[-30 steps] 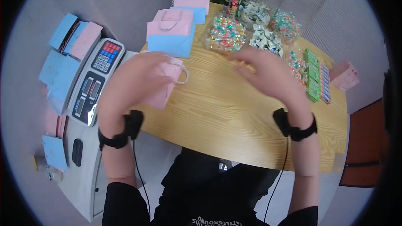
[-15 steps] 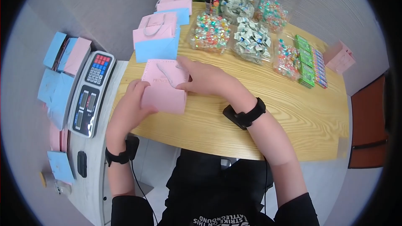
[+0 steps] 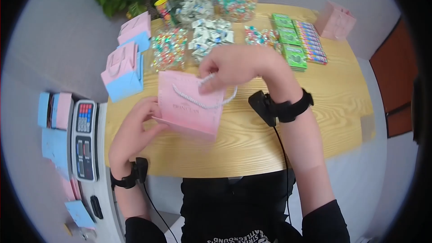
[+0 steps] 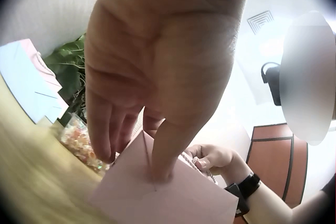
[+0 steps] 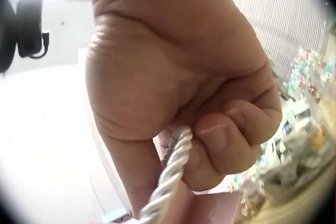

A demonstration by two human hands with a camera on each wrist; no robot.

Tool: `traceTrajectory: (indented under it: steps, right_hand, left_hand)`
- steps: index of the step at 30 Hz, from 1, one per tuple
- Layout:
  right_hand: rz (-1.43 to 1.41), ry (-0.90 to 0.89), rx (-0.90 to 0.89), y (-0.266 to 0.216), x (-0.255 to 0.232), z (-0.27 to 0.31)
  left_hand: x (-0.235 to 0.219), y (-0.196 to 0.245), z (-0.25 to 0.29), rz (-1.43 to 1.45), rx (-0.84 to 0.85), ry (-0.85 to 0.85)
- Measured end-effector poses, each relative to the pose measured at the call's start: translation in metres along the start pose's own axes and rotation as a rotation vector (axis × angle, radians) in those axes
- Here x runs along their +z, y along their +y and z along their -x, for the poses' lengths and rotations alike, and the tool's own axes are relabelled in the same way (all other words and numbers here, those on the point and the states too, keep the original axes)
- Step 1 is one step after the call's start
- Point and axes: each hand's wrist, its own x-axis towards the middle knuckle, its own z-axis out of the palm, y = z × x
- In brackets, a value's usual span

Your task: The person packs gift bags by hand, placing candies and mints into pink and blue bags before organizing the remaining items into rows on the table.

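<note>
- Head: grips the pink bag point(image 3: 193, 119) over the table point(image 3: 252, 130), by its side in the left hand point(image 3: 134, 132), seemingly for steadiness, and by the rope handle point(image 3: 186, 98) in the right hand point(image 3: 240, 64), apparently for support.
- Left wrist: pinches the bag's wall between thumb and fingers.
- Right wrist: curls fingers round the rope handle.

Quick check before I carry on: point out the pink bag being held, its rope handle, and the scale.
Pink bag point(image 3: 193, 119): head view, on its printed front panel.
Rope handle point(image 5: 167, 182): right wrist view, on its twisted white cord.
Scale point(image 3: 84, 144): head view, on its dark display panel.
</note>
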Motion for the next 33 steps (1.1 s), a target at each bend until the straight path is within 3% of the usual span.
traceTrajectory:
  steps: [2, 4, 5, 6, 7, 8, 9, 11, 13, 17, 19, 22, 24, 28, 29, 31, 33]
  right_hand:
    - [-0.050, 0.108, -0.041, 0.004, -0.018, 0.019]
    - [-0.165, 0.356, -0.095, 0.010, -0.032, 0.038]
    - [-0.165, 0.365, -0.091, 0.015, -0.037, 0.043]
    - [-0.191, 0.492, -0.101, 0.020, -0.041, 0.047]
    - [-0.214, 0.618, -0.111, 0.023, -0.045, 0.050]
    - [-0.208, 0.626, -0.106, 0.023, -0.047, 0.051]
    - [-0.245, 0.735, -0.096, 0.022, -0.048, 0.051]
    - [-0.273, 0.849, -0.078, 0.021, -0.049, 0.049]
    - [-0.431, 1.015, -0.177, 0.018, -0.046, 0.045]
    - [-0.412, 1.035, -0.121, -0.002, -0.042, 0.049]
    - [-0.241, 0.916, -0.200, -0.017, -0.041, 0.058]
    - [-0.201, 0.779, -0.279, -0.012, -0.044, 0.045]
    - [-0.215, 0.824, -0.236, -0.004, -0.037, 0.024]
    - [-0.167, 0.928, -0.163, 0.002, -0.027, 0.008]
    - [-0.167, 0.920, -0.165, 0.000, -0.027, 0.009]
    - [-0.226, 0.839, 0.011, -0.003, -0.031, 0.014]
    - [-0.269, 0.793, -0.057, 0.005, -0.029, 0.011]
  left_hand:
    - [-0.006, 0.011, -0.019, 0.060, 0.052, -0.002]
    - [-0.016, 0.027, -0.043, 0.119, 0.195, 0.165]
    - [-0.018, 0.033, -0.057, 0.163, 0.189, 0.210]
    - [-0.018, 0.040, -0.074, 0.162, 0.196, 0.207]
    - [-0.016, 0.049, -0.091, 0.256, 0.144, 0.339]
    - [-0.012, 0.059, -0.105, 0.352, 0.091, 0.470]
    - [-0.003, 0.071, -0.118, 0.357, 0.099, 0.466]
    - [0.014, 0.092, -0.140, 0.610, 0.093, 0.761]
    - [0.013, 0.087, -0.160, 0.632, 0.110, 0.800]
    - [0.001, 0.076, -0.177, 0.738, 0.163, 0.889]
    - [-0.007, 0.059, -0.182, 0.826, 0.197, 0.913]
    - [-0.016, 0.044, -0.179, 0.949, 0.256, 0.974]
    - [-0.023, 0.041, -0.173, 1.117, 0.272, 0.896]
    - [-0.036, 0.030, -0.168, 1.160, 0.316, 0.866]
    - [-0.041, 0.026, -0.168, 1.151, 0.304, 0.794]
    - [-0.044, 0.024, -0.167, 1.143, 0.291, 0.730]
    - [-0.043, 0.028, -0.165, 1.242, 0.242, 0.642]
